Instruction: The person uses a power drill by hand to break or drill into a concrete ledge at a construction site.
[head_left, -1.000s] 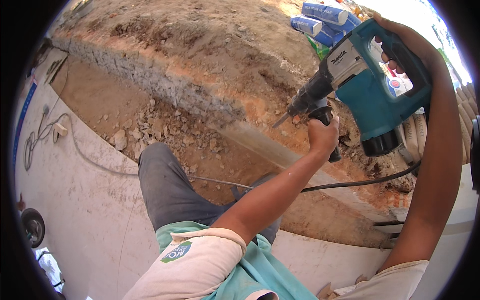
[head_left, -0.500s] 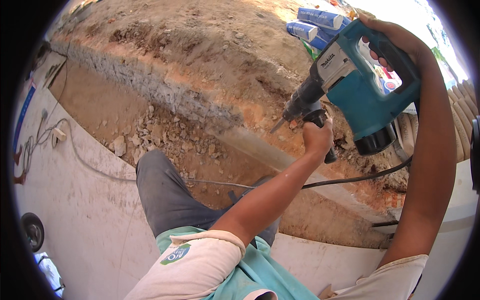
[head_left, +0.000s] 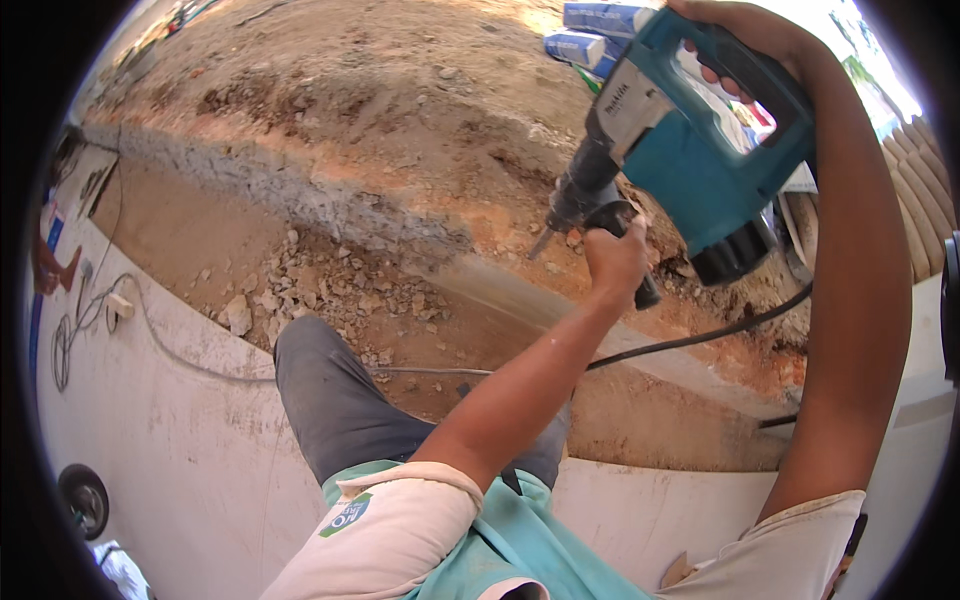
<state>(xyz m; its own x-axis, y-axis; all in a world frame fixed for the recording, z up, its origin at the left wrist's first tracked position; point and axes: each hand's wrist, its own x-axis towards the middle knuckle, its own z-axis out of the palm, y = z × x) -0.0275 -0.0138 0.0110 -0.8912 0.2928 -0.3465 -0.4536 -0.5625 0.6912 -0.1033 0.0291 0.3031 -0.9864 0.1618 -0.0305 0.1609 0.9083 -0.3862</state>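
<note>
A teal and grey demolition hammer (head_left: pixel 690 170) is held tilted, its body up at the right and its chisel bit (head_left: pixel 541 243) pointing down and left. My left hand (head_left: pixel 615 262) is closed round the black side handle (head_left: pixel 648 292) near the tool's front. High at the upper right, my right hand (head_left: pixel 750 28) wraps the rear grip, its fingers showing through the handle opening. The bit's tip shows over the reddish broken slope, just above a smooth concrete strip (head_left: pixel 500 283); whether it touches cannot be told.
Broken rubble (head_left: pixel 350 285) lies in the trench by my knee (head_left: pixel 310 345). A power cable (head_left: pixel 720 330) runs from the tool across my legs. Blue-and-white bags (head_left: pixel 605 20) and stacked tan sacks (head_left: pixel 920 190) stand beyond. At left are another person's bare foot (head_left: pixel 66 270) and a wheel (head_left: pixel 84 500).
The view has shifted, so the hammer and both hands appear slightly further left and higher. My grips are unchanged. More of the other person's foot shows at the left.
</note>
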